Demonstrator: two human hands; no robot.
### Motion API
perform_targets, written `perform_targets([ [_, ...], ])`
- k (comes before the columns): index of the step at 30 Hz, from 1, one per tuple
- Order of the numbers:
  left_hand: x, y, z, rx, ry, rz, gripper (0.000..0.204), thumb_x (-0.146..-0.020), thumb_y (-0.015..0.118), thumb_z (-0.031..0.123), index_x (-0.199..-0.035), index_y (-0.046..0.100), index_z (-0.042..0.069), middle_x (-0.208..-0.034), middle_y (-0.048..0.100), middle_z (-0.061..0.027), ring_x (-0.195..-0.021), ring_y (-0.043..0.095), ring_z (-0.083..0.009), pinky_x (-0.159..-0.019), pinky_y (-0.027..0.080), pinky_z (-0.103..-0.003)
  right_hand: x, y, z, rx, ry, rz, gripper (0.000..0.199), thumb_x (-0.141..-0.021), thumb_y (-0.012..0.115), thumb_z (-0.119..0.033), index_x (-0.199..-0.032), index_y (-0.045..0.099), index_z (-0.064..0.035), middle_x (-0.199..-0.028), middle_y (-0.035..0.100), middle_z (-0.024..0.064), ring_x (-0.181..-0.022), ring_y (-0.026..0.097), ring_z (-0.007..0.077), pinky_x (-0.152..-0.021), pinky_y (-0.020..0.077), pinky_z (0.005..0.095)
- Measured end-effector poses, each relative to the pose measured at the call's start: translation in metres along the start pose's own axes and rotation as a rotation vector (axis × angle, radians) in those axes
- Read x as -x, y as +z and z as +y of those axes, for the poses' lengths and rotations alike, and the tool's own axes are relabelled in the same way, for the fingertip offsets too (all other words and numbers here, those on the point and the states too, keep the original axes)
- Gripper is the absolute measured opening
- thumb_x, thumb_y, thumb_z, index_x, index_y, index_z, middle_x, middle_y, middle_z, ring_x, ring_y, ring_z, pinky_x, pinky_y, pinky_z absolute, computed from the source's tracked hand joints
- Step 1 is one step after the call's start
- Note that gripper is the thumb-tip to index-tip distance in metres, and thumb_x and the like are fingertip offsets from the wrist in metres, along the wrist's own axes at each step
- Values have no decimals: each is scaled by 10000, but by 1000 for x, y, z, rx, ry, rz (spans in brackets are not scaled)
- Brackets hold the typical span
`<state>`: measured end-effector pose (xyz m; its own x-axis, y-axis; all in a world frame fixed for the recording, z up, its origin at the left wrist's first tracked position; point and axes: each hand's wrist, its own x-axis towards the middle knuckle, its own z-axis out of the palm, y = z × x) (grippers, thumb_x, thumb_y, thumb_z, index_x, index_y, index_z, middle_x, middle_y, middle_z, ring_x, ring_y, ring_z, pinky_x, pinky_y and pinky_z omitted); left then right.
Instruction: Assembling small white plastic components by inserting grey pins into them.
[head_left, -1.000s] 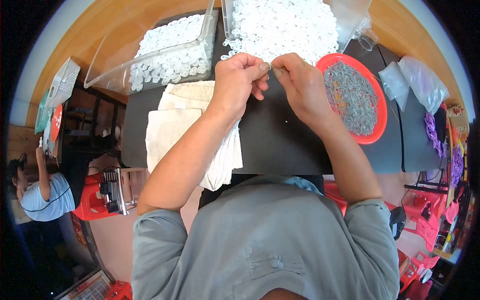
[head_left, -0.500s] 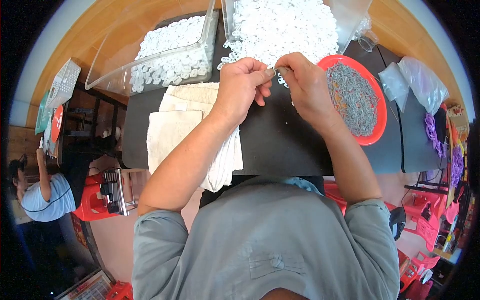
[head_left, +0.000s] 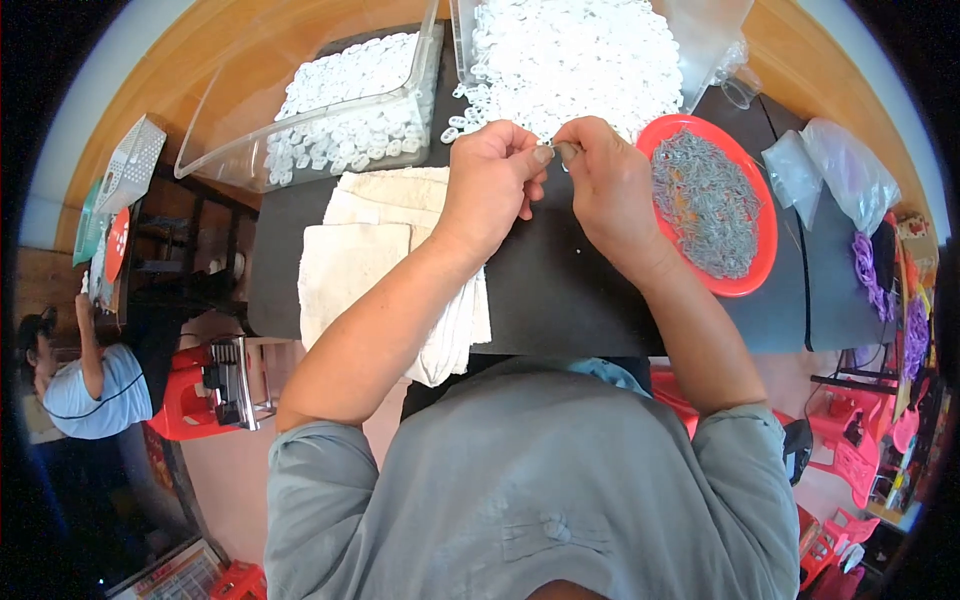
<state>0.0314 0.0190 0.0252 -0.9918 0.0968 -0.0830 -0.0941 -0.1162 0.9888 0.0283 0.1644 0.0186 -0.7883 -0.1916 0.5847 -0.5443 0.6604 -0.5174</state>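
Observation:
My left hand (head_left: 492,180) and my right hand (head_left: 607,180) meet over the black mat (head_left: 560,300), fingertips pinched together on a tiny metal piece (head_left: 562,152) between them. Just beyond the fingers lies a heap of small white plastic rings (head_left: 580,60). To the right of my right hand stands a red round tray (head_left: 755,262) filled with small grey metal parts (head_left: 705,200). What exactly each hand grips is mostly hidden by the fingers.
A clear plastic bin (head_left: 250,140) holding white rings sits at the back left. A folded cream cloth (head_left: 370,260) lies left of my arm. Clear plastic bags (head_left: 835,165) are at the right. Another person (head_left: 80,385) sits far left beside a red stool (head_left: 190,400).
Both hands stay pinched together at the same spot; the fingers have shifted only slightly around the small piece.

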Motion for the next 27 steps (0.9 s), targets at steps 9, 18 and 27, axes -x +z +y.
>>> perform_targets([
  [9, 2, 5, -7, -91, 136, 84, 130, -896, 622, 81, -785, 574, 34, -653, 563, -11, -511, 508, -80, -405, 375, -216, 0, 8, -3, -71, 1, 43, 62, -858, 592, -10, -917, 582, -24, -741, 624, 130, -645, 622, 278, -585, 472, 352],
  [18, -1, 3, -4, 57, 49, 67, 115, -868, 617, 52, -776, 562, 11, -634, 551, -26, -506, 509, -78, -385, 385, -232, 0, 3, -1, -142, 15, 29, 61, -862, 587, -64, -920, 571, -74, -873, 621, 142, -736, 616, 364, -614, 481, 444],
  [27, -2, 1, 2, -22, 27, 40, 105, -886, 635, 92, -815, 601, 23, -672, 578, -18, -538, 529, -87, -437, 411, -218, 1, 0, 8, -2, -35, 26, 89, -860, 613, -9, -937, 574, -32, -824, 620, 132, -726, 635, 288, -624, 485, 350],
])
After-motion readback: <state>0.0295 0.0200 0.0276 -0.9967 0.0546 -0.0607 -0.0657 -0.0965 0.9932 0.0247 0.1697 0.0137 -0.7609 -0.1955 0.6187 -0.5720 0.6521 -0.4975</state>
